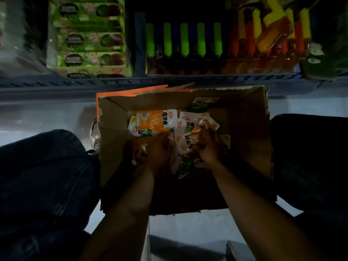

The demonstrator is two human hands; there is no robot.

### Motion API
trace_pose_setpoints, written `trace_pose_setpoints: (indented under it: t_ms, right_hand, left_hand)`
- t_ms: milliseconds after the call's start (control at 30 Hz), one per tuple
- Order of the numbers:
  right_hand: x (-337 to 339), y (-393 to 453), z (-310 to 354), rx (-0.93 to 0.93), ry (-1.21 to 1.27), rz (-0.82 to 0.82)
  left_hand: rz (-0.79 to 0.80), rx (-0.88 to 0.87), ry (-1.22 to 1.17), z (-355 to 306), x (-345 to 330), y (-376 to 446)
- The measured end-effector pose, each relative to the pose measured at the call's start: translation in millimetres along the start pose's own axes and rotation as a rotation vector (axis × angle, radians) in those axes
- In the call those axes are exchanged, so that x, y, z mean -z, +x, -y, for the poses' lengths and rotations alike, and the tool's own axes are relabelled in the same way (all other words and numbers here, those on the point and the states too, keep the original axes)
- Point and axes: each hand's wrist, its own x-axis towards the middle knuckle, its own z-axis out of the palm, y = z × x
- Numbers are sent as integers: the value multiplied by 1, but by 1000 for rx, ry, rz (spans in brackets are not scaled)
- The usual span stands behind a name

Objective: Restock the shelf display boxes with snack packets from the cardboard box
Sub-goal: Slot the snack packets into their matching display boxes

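Cardboard box (244, 129) on pale floor (47, 117), flaps torn and open, set between two knees in dark denim: left knee (43, 176), right knee (310, 157). Loose snack packets (184, 129) heaped toward the middle and far side of the box floor, orange, white and green wrappers mixed. One large orange packet (156, 121) lying flat at the left of the heap, white label end pointing right, printed characters readable on it.

Both hands down inside the box, side by side, at the near edge of the heap. Left hand (158, 149) with fingers curled down into the packets, gripping a bunch of orange and white ones. Right hand (207, 146) likewise curled, fingers closed around several small packets, white and orange corners sticking out above the knuckles. Green-printed packet (185, 166) hanging or lying just below and between the two hands. Forearms bare, running up from the bottom of the frame.

Shelf edge (169, 80) running across just behind the box. On the shelf: green display box (86, 34) at left with dark oval labels, row of dark packs with bright green strips (184, 40) in the middle, orange and yellow packs (267, 34) at right. Dim light and heavy blur over the shelf goods, print unreadable
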Motion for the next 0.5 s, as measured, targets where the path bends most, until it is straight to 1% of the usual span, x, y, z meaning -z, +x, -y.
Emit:
trace_pose_setpoints:
  t_ms: [100, 200, 233, 333, 400, 500]
  right_hand:
    - [2, 8, -4, 13, -25, 11]
    - [7, 15, -6, -109, 20, 2]
    - [9, 18, -6, -125, 32, -14]
    - [5, 30, -18, -78, 48, -97]
    - [-9, 47, -40, -75, 96, -115]
    - [2, 38, -14, -40, 173, -106]
  left_hand:
    - [45, -11, -18, -6, -16, 7]
    - [83, -8, 43, -12, -25, 20]
    - [89, -5, 76, -14, -27, 25]
    - [140, 30, 131, -25, -29, 30]
    - [172, 18, 192, -26, -32, 29]
    - [181, 37, 217, -22, -38, 30]
